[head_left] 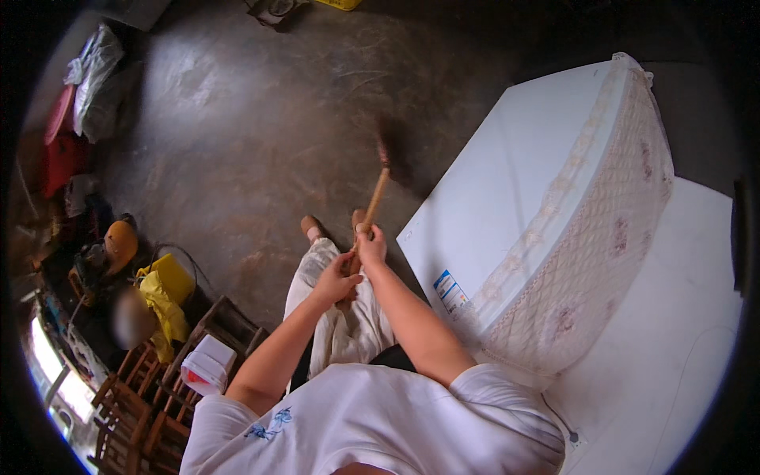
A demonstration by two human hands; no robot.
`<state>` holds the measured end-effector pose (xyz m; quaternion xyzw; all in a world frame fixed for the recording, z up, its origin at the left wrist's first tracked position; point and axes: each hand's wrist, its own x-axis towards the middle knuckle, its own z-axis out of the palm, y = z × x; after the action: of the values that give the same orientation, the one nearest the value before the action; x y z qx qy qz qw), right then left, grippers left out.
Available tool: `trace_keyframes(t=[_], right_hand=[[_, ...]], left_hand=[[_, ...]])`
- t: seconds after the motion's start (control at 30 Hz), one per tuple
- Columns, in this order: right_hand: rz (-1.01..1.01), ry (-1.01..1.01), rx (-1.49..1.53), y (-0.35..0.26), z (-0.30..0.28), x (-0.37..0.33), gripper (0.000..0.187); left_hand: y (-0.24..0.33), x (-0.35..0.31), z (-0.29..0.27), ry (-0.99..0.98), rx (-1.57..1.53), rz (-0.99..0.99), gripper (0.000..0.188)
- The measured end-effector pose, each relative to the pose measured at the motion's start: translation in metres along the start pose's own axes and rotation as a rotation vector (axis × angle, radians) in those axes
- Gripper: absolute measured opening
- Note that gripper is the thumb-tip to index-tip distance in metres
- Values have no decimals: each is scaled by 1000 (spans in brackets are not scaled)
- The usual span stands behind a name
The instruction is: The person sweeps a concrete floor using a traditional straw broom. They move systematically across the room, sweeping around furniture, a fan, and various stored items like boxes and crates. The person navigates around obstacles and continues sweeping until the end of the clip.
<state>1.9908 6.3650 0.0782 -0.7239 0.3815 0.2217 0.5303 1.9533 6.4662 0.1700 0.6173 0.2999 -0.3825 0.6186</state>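
My right hand [370, 244] is wrapped tight around a wooden broom handle [372, 207] near the middle of the frame, fingers closed all the way round it. My left hand [336, 279] sits just below and to the left, also curled shut on the lower end of the same handle, so both fists grip it close together. The handle slants up and to the right from my hands, and its brush end [386, 154] is blurred above the dark concrete floor [253, 134], in the upper middle of the picture. Below my hands are my pale trousers [336, 317], and my feet [313, 227] show just left of the handle. To the right of my right forearm stands a big white chest-like appliance [507, 182], its far side draped with a lace cloth [602, 237]. At lower left are wooden chairs [150, 388] with a white box [207, 366] on one, and a yellow bag [165, 297] above them. Clothes and a red item lie at upper left.
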Motion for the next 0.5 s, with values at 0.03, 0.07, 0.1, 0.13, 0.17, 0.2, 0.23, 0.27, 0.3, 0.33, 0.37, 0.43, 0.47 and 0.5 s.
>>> trace_keyframes(t=[0.03,0.07,0.1,0.13,0.17,0.2,0.23,0.27,0.3,0.33,0.37,0.43,0.47,0.5], right_hand=[[40,75,-52,-5,-16,5,51],[86,145,-109,-4,-28,8,51],[85,164,-189,25,-35,29,51],[85,187,-270,61,-39,56,51],[154,133,-236,75,-36,65,49],[100,157,-270,81,-32,64,48],[46,174,-305,85,-27,56,47],[-11,190,-341,88,-19,48,46],[-41,186,-339,95,-8,41,44],[30,143,-306,88,4,26,44],[37,105,-300,92,18,13,44],[59,41,-335,102,44,-6,47],[82,20,-380,110,53,-10,48],[97,-23,-413,119,63,-10,56]], left_hand=[[3,7,13,-73,-47,-70,60],[5,14,24,-143,-99,-148,60],[9,20,37,-158,81,-132,60],[13,26,48,-177,260,-111,59],[-24,44,51,-136,463,80,58],[-33,44,52,-85,527,80,57],[-40,41,51,-32,589,77,57],[-49,38,50,23,649,74,56],[-78,40,34,31,632,259,56],[-77,29,18,-26,534,95,56],[-82,19,5,-12,519,61,57],[-82,-1,-20,-5,527,2,61],[-78,-9,-22,9,712,-15,60],[-68,-17,-25,29,901,-31,60]])
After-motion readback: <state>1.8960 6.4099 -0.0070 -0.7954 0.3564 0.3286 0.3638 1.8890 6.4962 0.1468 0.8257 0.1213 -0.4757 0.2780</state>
